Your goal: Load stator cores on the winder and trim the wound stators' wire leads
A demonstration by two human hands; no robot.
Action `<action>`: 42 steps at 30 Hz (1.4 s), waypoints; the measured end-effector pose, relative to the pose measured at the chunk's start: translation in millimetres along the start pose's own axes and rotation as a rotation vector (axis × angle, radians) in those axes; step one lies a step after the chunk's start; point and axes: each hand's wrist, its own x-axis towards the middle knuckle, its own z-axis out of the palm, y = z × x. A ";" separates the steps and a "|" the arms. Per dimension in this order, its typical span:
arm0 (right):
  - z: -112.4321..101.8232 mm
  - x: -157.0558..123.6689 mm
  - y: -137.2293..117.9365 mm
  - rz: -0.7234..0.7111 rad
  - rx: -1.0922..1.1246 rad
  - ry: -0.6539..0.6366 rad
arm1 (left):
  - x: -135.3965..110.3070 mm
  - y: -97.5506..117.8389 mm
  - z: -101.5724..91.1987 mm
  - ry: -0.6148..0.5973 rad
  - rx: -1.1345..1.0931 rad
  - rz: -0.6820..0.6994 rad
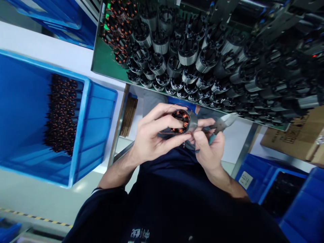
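"That grey, coil-wound cylinder (193, 120) looks like smooth metal."
"With shiny copper wire (186, 125) inside. The silver-headed pliers (220, 126) are bright metal too."
"And the blue rectangular crate (97, 111) is glossy plastic; that navy short-sleeved shirt (162, 199), matt cloth."

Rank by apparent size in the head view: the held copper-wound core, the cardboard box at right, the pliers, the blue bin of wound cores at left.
1. Blue bin
2. Cardboard box
3. Copper-wound core and pliers: too alike to rank; fingers partly cover both.
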 end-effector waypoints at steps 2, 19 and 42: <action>-1.8 -2.6 -3.9 -0.038 -0.035 0.059 | -1.6 -3.7 5.1 0.090 0.057 0.020; 14.4 -8.4 2.3 -0.125 -0.009 0.100 | -23.0 -15.2 9.3 0.179 0.522 0.281; -26.3 10.1 -42.1 0.455 0.587 -0.456 | -29.4 -25.4 24.3 0.185 -0.510 -0.314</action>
